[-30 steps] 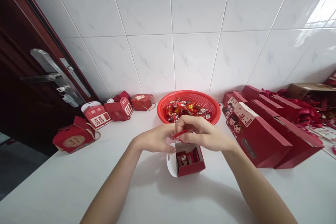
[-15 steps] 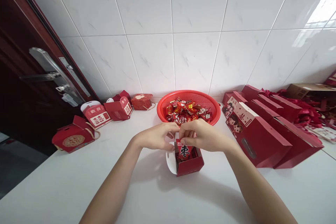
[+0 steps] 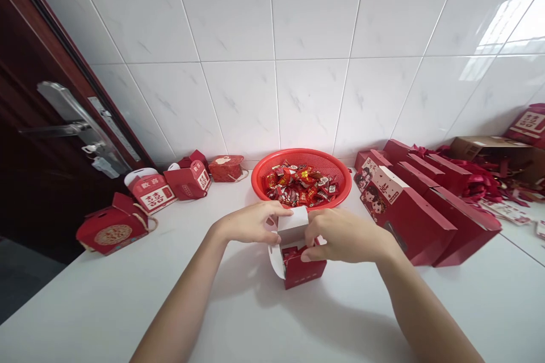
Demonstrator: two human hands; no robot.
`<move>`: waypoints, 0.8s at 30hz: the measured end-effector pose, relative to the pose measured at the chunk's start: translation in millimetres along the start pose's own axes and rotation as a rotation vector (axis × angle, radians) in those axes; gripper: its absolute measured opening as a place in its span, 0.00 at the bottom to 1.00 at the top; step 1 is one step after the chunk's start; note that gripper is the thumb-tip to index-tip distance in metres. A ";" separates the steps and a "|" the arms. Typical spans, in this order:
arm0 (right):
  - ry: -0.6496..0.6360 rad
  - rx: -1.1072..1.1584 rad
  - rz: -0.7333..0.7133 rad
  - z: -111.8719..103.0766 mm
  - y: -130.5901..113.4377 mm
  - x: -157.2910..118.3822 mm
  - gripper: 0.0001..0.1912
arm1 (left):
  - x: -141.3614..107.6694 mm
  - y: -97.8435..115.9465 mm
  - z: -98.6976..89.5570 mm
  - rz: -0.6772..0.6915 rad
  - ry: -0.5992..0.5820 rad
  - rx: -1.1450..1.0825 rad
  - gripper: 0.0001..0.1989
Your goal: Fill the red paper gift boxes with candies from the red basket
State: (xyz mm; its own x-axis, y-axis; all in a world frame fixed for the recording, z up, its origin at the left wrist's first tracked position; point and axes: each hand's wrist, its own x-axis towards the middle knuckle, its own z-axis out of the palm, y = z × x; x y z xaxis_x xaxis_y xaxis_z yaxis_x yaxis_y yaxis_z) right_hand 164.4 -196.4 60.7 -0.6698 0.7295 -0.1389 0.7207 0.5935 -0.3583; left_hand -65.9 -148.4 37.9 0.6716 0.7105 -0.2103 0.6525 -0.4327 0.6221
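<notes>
A small red cardboard candy box [image 3: 304, 275] stands on the white table in front of me, its top open and its white inner flaps raised. Red-wrapped candies [image 3: 290, 253] show inside it. My left hand [image 3: 251, 223] grips the box's back left part, thumb by the rounded white side flap [image 3: 276, 261] and fingertips at the raised back flap [image 3: 293, 218]. At the right side, my right hand [image 3: 344, 233] is closed on the box's edge, thumb over the front rim. The right side flap is mostly hidden behind those fingers.
Behind the box is a red plastic basket [image 3: 343, 195] of wrapped candies. Several folded gift boxes [image 3: 159, 193] line the left. Large red gift bags [image 3: 426, 221] stand at right, with red ribbon [image 3: 481, 187] and a cardboard box [image 3: 489, 148] beyond. A door handle [image 3: 72, 125] is far left.
The candy marked with a black character has gone down into the box. My right hand has shifted right and lower, onto the box's right edge; the white back flap now shows.
</notes>
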 end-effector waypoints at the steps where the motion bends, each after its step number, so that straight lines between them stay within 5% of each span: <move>1: 0.001 -0.006 0.017 1.6 0.7 -1.5 0.12 | -0.7 0.8 -0.5 -0.017 -0.003 0.013 0.34; 7: 0.086 -0.104 0.196 13.3 11.3 -13.2 0.14 | -4.6 7.7 0.3 -0.008 0.016 0.053 0.29; 12: 0.121 -0.169 0.342 19.5 12.5 -11.8 0.12 | -9.1 18.4 2.5 0.132 -0.135 -0.046 0.23; 19: 0.128 -0.182 0.263 25.8 14.8 -5.7 0.11 | -2.1 27.4 26.7 0.232 -0.175 -0.128 0.37; 24: 0.113 -0.043 0.092 21.0 17.4 -10.3 0.10 | 10.4 31.1 39.9 0.183 -0.184 -0.102 0.26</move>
State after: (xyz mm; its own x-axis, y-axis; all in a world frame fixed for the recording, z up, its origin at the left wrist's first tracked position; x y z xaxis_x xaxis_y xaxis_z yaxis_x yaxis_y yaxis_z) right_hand 180.1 -200.8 36.6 -0.5781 0.8135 -0.0632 0.7864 0.5348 -0.3090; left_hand -24.6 -176.6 25.0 0.8335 0.5091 -0.2148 0.4819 -0.4796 0.7333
